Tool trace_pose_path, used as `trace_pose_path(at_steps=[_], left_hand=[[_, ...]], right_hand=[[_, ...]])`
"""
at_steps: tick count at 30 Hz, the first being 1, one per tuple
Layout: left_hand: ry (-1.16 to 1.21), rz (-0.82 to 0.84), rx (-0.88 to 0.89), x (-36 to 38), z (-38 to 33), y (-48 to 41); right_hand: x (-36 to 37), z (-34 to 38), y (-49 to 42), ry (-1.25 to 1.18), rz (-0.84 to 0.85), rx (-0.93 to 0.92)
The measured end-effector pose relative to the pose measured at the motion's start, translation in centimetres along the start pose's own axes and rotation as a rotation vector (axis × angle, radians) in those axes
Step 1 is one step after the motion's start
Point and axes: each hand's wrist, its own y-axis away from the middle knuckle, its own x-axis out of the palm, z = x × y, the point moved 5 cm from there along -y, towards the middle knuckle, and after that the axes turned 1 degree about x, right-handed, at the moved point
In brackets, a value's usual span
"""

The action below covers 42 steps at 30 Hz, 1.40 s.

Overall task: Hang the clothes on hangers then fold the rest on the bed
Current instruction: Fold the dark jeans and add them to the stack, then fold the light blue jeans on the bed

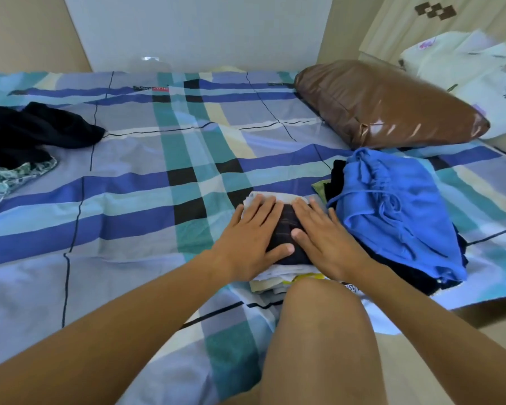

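Note:
A small folded dark garment (287, 229) lies on top of a low stack of folded pale clothes (278, 277) near the bed's front edge. My left hand (251, 235) and my right hand (322, 238) press flat on it from either side, fingers straight. Right of the stack sits a second pile topped by blue drawstring shorts (398, 211) over dark clothes. At the far left of the bed lies a loose black garment (32, 130) with a green patterned garment (9, 176) beside it.
The bed (164, 159) has a blue, teal and white plaid sheet. A shiny brown pillow (392, 106) lies at the back right, with white bags (473, 71) behind it. My bare knee (319, 331) rests on the bed's front edge.

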Motion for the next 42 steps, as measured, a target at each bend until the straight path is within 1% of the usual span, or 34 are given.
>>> trace_pose_path(at_steps=[4,6,7,8,12,15,17,21,25,28,29,31,33,35,37,39,40,42], left_hand=[[0.113,0.021,-0.019,0.1,0.0,0.1],[0.182,-0.016,-0.008,-0.9,0.2,0.2],[0.225,-0.062,-0.008,-1.7,0.5,0.3],[0.270,-0.117,-0.017,-2.5,0.8,0.5],[0.400,-0.318,-0.115,-6.0,3.4,3.1],[0.437,-0.330,-0.234,-7.1,7.4,6.6],[0.431,-0.319,-0.321,-7.2,10.8,9.3],[0.396,-0.298,-0.533,-7.4,18.0,15.7],[0.268,-0.246,-0.744,-7.3,25.3,21.9],[0.224,-0.201,-0.919,-7.9,30.8,24.9],[0.212,-0.218,-0.949,-8.3,32.4,25.6],[0.115,-0.226,-0.983,-9.2,35.4,26.5],[0.032,-0.166,-1.043,-9.2,38.4,27.5],[0.006,-0.089,-1.111,-8.7,40.9,28.7],[-0.013,-0.045,-1.144,-8.2,42.8,29.6],[-0.019,-0.077,-1.138,-8.1,43.8,29.9],[-0.008,-0.133,-1.124,-8.3,44.1,29.9],[0.070,-0.323,-1.088,-9.3,44.1,29.8]], right_hand=[[-0.3,0.3,-0.2,-0.002,0.059,0.046],[-1.5,0.8,-0.5,-0.014,0.089,0.052],[-2.4,1.2,-0.6,-0.033,0.089,0.051],[-3.3,1.8,-0.7,-0.066,0.058,0.040],[-6.7,5.3,-1.0,-0.159,-0.216,-0.070],[-7.1,9.3,-2.0,-0.263,-0.268,-0.161],[-6.7,12.4,-3.2,-0.330,-0.244,-0.205],[-5.0,18.1,-6.3,-0.394,-0.121,-0.240],[-2.9,23.3,-9.1,-0.471,-0.041,-0.311],[-0.7,26.3,-10.7,-0.539,-0.013,-0.308],[0.1,27.2,-10.9,-0.540,0.011,-0.312],[1.7,28.2,-10.9,-0.482,0.075,-0.348],[2.8,28.2,-10.6,-0.420,0.129,-0.362],[3.3,28.0,-10.5,-0.385,0.151,-0.337],[3.6,28.2,-10.8,-0.356,0.158,-0.320],[3.9,28.5,-11.0,-0.322,0.194,-0.299],[4.1,28.5,-11.1,-0.316,0.205,-0.292],[4.4,28.3,-11.1,-0.321,0.200,-0.305]])
